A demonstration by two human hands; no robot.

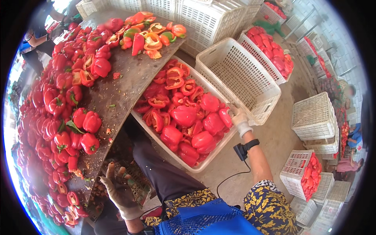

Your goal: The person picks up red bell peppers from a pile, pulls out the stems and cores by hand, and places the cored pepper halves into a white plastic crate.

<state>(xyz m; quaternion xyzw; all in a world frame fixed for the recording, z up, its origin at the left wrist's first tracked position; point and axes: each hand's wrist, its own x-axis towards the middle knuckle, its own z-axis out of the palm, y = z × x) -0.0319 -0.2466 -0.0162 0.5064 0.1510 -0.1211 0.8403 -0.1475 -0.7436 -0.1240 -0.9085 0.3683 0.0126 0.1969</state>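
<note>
My right hand (237, 116), in a pale work glove, reaches to the right rim of a white plastic crate (205, 169) filled with red bell peppers (183, 115), some whole, some cut open. Its fingers lie against the rim beside a pepper; their grip is partly hidden. My left hand (122, 188), in a soiled fingerless-tipped glove, is raised with fingers apart and holds nothing, just off the edge of a wooden table (117, 88). Whole red peppers (55, 105) are heaped on that table. Cut red, orange and green peppers (152, 41) lie at its far end.
Beyond the full crate stands an empty white crate (238, 73), with a pepper-filled crate (268, 53) behind it. Stacked crates (205, 23) rise at the back, others (314, 117) at the right. Another worker's arm (36, 41) shows at the upper left; people sit far right.
</note>
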